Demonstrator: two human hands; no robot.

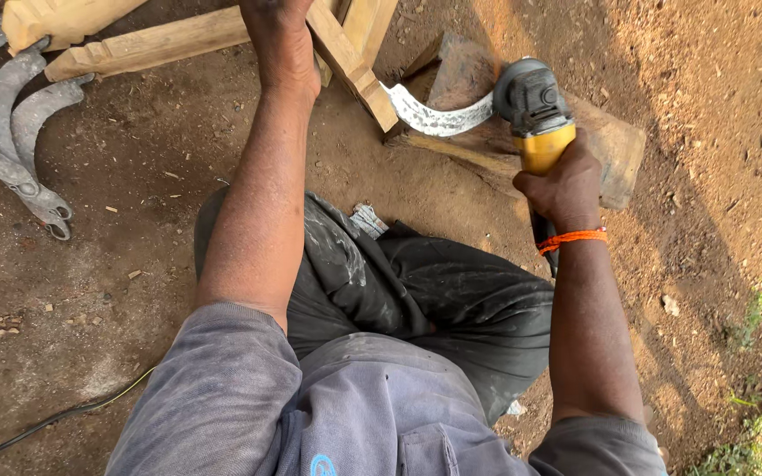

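Seen from above, the right hand (566, 189) grips a yellow-bodied angle grinder (535, 115), its head against a curved steel blade (434, 116) resting on a far wooden block (615, 145). The left hand (282, 44) clasps the pale wooden handle (350, 57). The blade looks heavy, stiff and sharp-edged, probably safest gripped by that handle.

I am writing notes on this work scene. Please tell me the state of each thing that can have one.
Left hand: closed on the pale wooden frame, bracing it.
Right hand: gripping the yellow and grey angle grinder.
Curved shiny metal blade: lying on the wooden block, grinder head against it.
Three dull grey curved blades: lying together on the dirt, untouched.
Black cable: lying loose on the ground.
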